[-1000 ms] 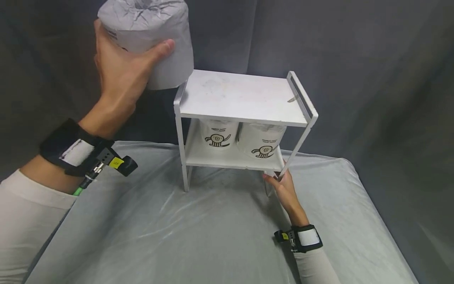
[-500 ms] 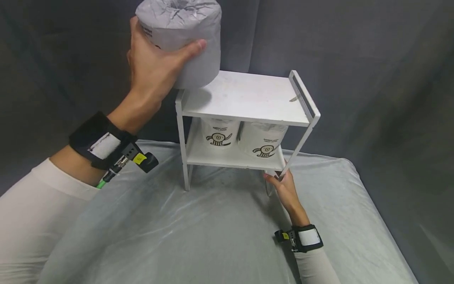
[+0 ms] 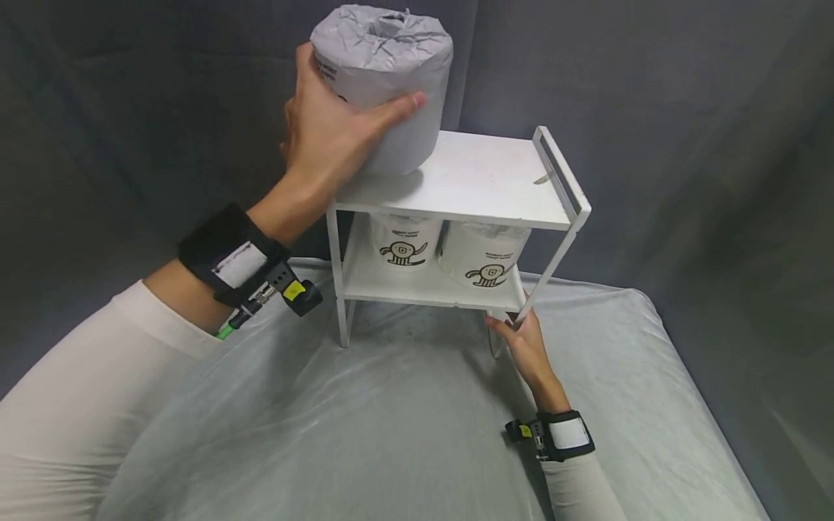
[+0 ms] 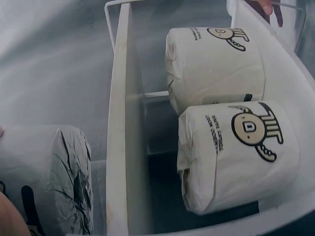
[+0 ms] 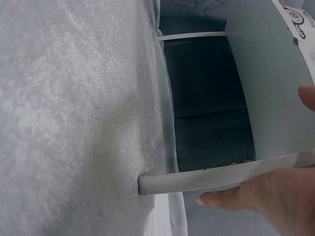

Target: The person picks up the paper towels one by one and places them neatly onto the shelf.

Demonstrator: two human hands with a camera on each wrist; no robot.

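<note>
My left hand [image 3: 332, 130] grips a paper-wrapped toilet roll [image 3: 391, 65], thumb across its near side and fingers round the far left. The roll is upright over the left part of the white two-tier rack's top board [image 3: 495, 174]. In the left wrist view, a narrow gap separates the roll's crumpled end [image 4: 74, 182] from that board. With my right hand [image 3: 524, 344] I hold the rack's right front leg [image 5: 197, 181] by the lower board; some fingers are hidden behind it. Two more wrapped toilet rolls, a left one [image 3: 404, 246] and a right one [image 3: 485, 253], stand on the lower board.
The rack stands on a table covered with a pale grey cloth [image 3: 365, 427]. A raised side rail [image 3: 563, 177] borders the top board at right. Dark grey curtain [image 3: 684, 145] hangs behind and at the sides. Each wrist wears a black strap with a small camera.
My left hand has carried the toilet roll to the right, from beside the rack to over its top board, and lately slightly lower. My right hand keeps its hold on the leg.
</note>
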